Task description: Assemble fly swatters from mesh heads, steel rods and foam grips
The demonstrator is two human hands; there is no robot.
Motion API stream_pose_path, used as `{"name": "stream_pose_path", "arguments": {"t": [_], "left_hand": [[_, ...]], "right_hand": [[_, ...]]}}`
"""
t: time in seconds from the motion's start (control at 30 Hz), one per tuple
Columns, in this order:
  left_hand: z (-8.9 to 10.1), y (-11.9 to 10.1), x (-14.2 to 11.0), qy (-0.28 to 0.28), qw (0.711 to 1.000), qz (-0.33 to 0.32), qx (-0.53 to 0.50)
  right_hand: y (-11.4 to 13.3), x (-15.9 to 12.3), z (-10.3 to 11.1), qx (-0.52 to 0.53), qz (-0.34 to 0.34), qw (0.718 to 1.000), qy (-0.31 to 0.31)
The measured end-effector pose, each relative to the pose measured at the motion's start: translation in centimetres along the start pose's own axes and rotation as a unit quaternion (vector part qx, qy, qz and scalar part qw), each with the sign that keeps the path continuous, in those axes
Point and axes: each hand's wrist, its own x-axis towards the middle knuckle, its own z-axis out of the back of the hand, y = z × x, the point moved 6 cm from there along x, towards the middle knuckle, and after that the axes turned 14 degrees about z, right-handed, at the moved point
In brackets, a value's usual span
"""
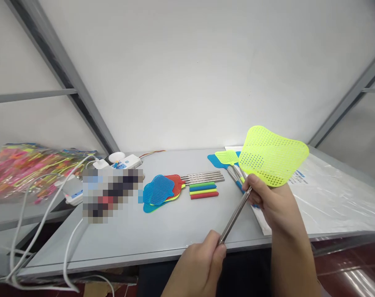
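Yellow fly swatter (pixel 264 169) in air over front edge of counter (pixel 156 235). Metal stick (pixel 236 215) slants from low left to high right, big flat head (pixel 274 154) pointing up and right. Clear bags (pixel 45 173) at far left, pink, orange, yellow things inside. Left grip (pixel 200 262) wrapped round low part of stick, right grip (pixel 266 198) pinching stick just under head. Right forearm (pixel 294 251) points up.

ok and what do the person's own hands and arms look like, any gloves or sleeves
Both the left hand and the right hand look bare, with no gloves, rings or markings that I can make out. The right forearm shows no sleeve or watch; little of the left arm is in frame. Dark clothing shows between them.
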Motion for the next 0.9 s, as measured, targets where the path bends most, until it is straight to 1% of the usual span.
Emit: {"name": "stream_pose_path", "arguments": {"t": [0.07,0.1,0.2,0.23,0.3,0.37,0.43,0.5,0.53,0.57,0.6,0.63,0.7,0.77,0.83,0.9], "left_hand": [[-0.5,-0.4,0.0,0.018,0.999,-0.004,-0.037],[-0.7,-0.6,0.0,0.023,0.998,0.002,-0.064],[-1.2,-0.8,0.1,0.019,0.992,0.032,-0.123],[-1.3,-0.9,0.2,0.014,0.991,0.040,-0.129],[-1.5,-0.7,0.4,0.001,0.991,0.056,-0.124],[-1.7,-0.5,0.6,-0.008,0.991,0.073,-0.110],[-2.0,-0.3,0.8,0.000,0.993,0.082,-0.081],[-2.5,-0.3,1.1,0.023,0.996,0.079,-0.047],[-2.7,-0.4,1.2,0.035,0.996,0.075,-0.033],[-2.8,-0.5,1.3,0.043,0.996,0.072,-0.023],[-2.9,-0.5,1.4,0.049,0.996,0.067,-0.018],[-2.9,-0.6,1.4,0.050,0.997,0.062,-0.016],[-2.8,-0.7,1.3,0.049,0.997,0.056,-0.023],[-2.5,-0.6,1.1,0.038,0.997,0.058,-0.035],[-2.2,-0.4,0.9,0.021,0.997,0.065,-0.033],[-1.8,-0.3,0.7,0.003,0.998,0.066,-0.003]], "right_hand": [[-0.3,-0.8,-0.2,0.000,-0.024,0.999,0.031],[-0.5,-1.4,-0.7,-0.004,-0.040,0.998,0.054],[-1.3,-3.8,-2.8,-0.008,-0.106,0.986,0.130],[-1.4,-4.5,-3.4,-0.004,-0.119,0.982,0.145],[-1.3,-5.0,-3.9,-0.011,-0.108,0.984,0.145],[-1.0,-4.5,-3.2,-0.054,-0.071,0.988,0.129],[-0.8,-3.1,-1.3,-0.084,-0.043,0.993,0.073],[-0.4,-1.0,1.5,-0.065,-0.017,0.997,-0.025],[0.0,-0.1,2.9,-0.037,0.003,0.996,-0.076],[0.3,0.8,3.8,-0.009,0.018,0.995,-0.097],[0.6,1.5,4.4,0.011,0.023,0.995,-0.097],[0.8,1.8,4.6,0.027,0.026,0.995,-0.090],[0.9,1.3,4.0,0.032,0.016,0.998,-0.050],[0.3,-0.7,2.2,0.017,-0.019,0.999,0.019],[-0.8,-3.3,0.1,0.006,-0.078,0.992,0.095],[-1.6,-5.0,-0.8,0.006,-0.108,0.987,0.119]]}}
